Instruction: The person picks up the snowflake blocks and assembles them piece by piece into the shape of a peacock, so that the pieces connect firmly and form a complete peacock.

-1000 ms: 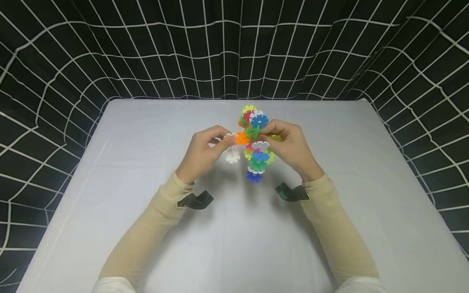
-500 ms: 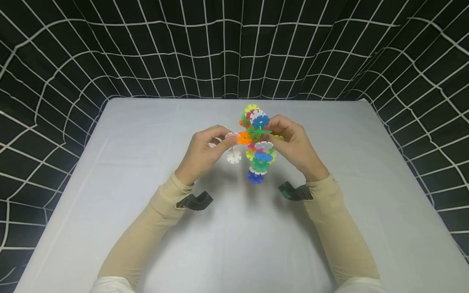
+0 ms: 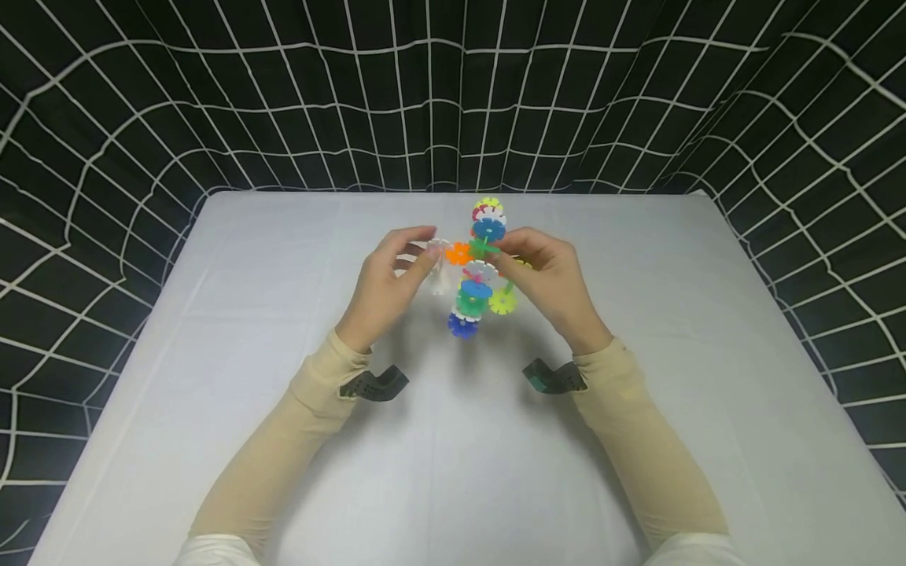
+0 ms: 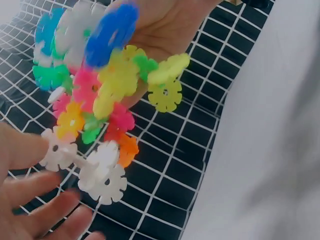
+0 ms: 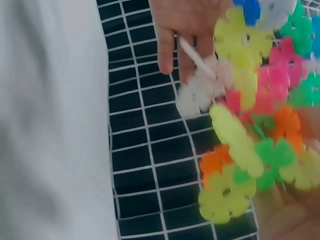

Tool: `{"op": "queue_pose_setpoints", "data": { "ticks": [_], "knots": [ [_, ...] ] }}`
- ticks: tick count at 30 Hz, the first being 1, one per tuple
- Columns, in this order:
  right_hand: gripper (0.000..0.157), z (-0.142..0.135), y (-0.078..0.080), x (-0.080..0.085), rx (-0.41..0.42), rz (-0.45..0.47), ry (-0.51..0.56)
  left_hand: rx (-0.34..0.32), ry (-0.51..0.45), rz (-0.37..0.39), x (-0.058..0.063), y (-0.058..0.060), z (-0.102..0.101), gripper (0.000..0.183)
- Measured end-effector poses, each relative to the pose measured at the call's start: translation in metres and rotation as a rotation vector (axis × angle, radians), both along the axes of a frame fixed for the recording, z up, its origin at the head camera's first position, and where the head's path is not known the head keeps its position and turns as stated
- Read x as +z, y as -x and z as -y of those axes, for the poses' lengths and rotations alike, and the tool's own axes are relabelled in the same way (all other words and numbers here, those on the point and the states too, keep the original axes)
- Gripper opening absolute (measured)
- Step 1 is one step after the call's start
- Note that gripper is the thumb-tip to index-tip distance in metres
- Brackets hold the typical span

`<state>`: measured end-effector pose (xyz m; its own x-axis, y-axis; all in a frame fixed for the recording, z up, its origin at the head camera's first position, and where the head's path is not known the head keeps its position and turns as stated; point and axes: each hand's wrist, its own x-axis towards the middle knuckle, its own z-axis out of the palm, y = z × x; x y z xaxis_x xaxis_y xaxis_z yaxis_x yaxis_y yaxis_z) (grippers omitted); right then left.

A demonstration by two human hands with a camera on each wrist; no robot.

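Observation:
A model of interlocking notched plastic discs (image 3: 476,289) is held up over the table between both hands. My right hand (image 3: 552,275) pinches it near a green disc (image 3: 484,248) at its middle. On the left, an orange disc (image 3: 459,253) leads to white discs (image 4: 57,150). My left hand (image 3: 378,287) is right at these, its fingers spread and the thumb-side digit at a white disc's edge in the left wrist view. Blue, white and yellow discs top the model; a dark blue disc (image 3: 463,326) ends the near side. Yellow discs (image 3: 503,302) stick out under the right hand.
A white-covered table (image 3: 453,456) lies beneath the hands. Black curtains with a white grid (image 3: 453,94) stand behind it and at both sides. A dark camera mount (image 3: 375,384) juts from the left wrist, another mount (image 3: 555,376) from the right.
The model has turned, its near end swinging left. The left fingers have loosened from the white discs they pinched. The right hand keeps its grip and has moved slightly left.

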<state>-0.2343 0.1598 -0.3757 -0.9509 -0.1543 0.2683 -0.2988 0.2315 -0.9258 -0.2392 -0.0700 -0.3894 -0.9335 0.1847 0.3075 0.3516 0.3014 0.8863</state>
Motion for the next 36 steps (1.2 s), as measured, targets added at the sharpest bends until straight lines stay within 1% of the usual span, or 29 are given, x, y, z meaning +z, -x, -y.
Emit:
{"op": "queue_pose_setpoints", "data": {
  "ticks": [2, 4, 7, 9, 11, 15, 17, 20, 22, 27, 30, 33, 36],
  "knots": [
    [0.016, 0.002, 0.001, -0.003, -0.05, 0.009, 0.032, 0.041, -0.022, 0.022, 0.0, 0.001, 0.001, 0.039],
    [0.014, 0.004, 0.004, -0.007, -0.112, 0.017, 0.066, 0.069, -0.061, 0.038, 0.0, 0.003, 0.001, 0.039],
    [0.014, 0.006, 0.009, -0.015, -0.192, 0.038, 0.106, 0.086, -0.089, 0.056, -0.001, 0.004, 0.002, 0.035],
    [0.015, 0.007, 0.013, -0.022, -0.232, 0.049, 0.102, 0.084, -0.091, 0.067, -0.003, 0.006, 0.003, 0.031],
    [0.017, 0.007, 0.017, -0.03, -0.263, 0.056, 0.079, 0.08, -0.068, 0.081, -0.005, 0.007, 0.003, 0.027],
    [0.019, 0.009, 0.023, -0.044, -0.309, 0.086, 0.009, 0.05, -0.014, 0.105, -0.01, 0.01, 0.004, 0.023],
    [0.019, 0.01, 0.024, -0.049, -0.323, 0.122, -0.017, 0.028, 0.006, 0.115, -0.011, 0.011, 0.004, 0.023],
    [0.019, 0.013, 0.026, -0.054, -0.327, 0.173, -0.033, 0.001, 0.049, 0.142, -0.012, 0.012, 0.005, 0.024],
    [0.019, 0.015, 0.027, -0.057, -0.33, 0.207, -0.062, -0.02, 0.101, 0.173, -0.014, 0.014, 0.005, 0.025],
    [0.02, 0.02, 0.028, -0.064, -0.308, 0.254, -0.114, -0.099, 0.296, 0.266, -0.021, 0.017, 0.006, 0.025],
    [0.021, 0.022, 0.027, -0.067, -0.282, 0.267, -0.106, -0.167, 0.399, 0.315, -0.024, 0.017, 0.006, 0.023],
    [0.026, 0.024, 0.026, -0.069, -0.248, 0.28, -0.09, -0.215, 0.456, 0.336, -0.026, 0.018, 0.006, 0.023],
    [0.03, 0.026, 0.024, -0.068, -0.219, 0.306, -0.081, -0.209, 0.461, 0.327, -0.028, 0.019, 0.008, 0.023]
  ]
}}
